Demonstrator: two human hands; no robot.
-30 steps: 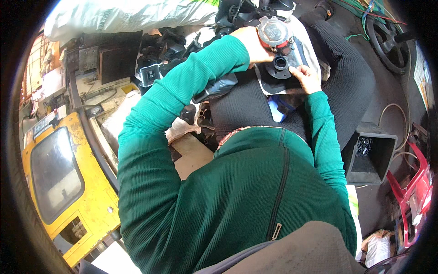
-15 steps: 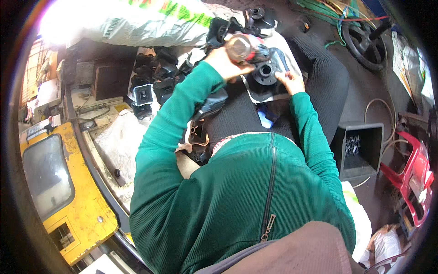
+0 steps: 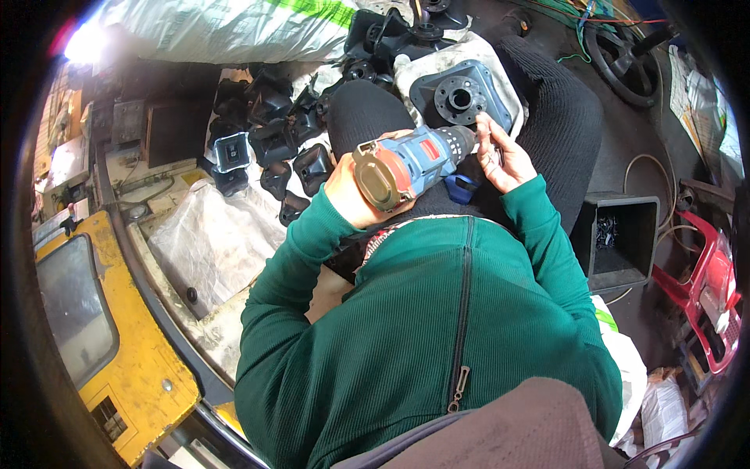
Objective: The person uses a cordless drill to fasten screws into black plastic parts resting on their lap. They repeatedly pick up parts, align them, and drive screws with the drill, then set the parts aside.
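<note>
In my left hand [image 3: 349,194] is a blue and red cordless drill [image 3: 418,160], its chuck pointing right. The fingers of my right hand [image 3: 506,155] are pinched together close to the drill's tip. Whatever sits between them is too small to make out. Just beyond lies a black square plastic part [image 3: 428,87] with a round flange [image 3: 461,100], ringed by small holes around a central opening. It rests on a pale cloth [image 3: 500,74] across my lap, and neither hand grips it.
Several similar black parts [image 3: 273,141] are heaped to the left and at the far side. A grey bin [image 3: 621,270] with small metal pieces stands at right, beside a red plastic chair [image 3: 699,289]. A yellow machine panel [image 3: 152,375] is at left; a white sack [image 3: 234,31] lies behind.
My left hand has drawn the drill back from the flange, toward my body and lower. My right hand has moved slightly nearer me, now beside the drill's tip.
</note>
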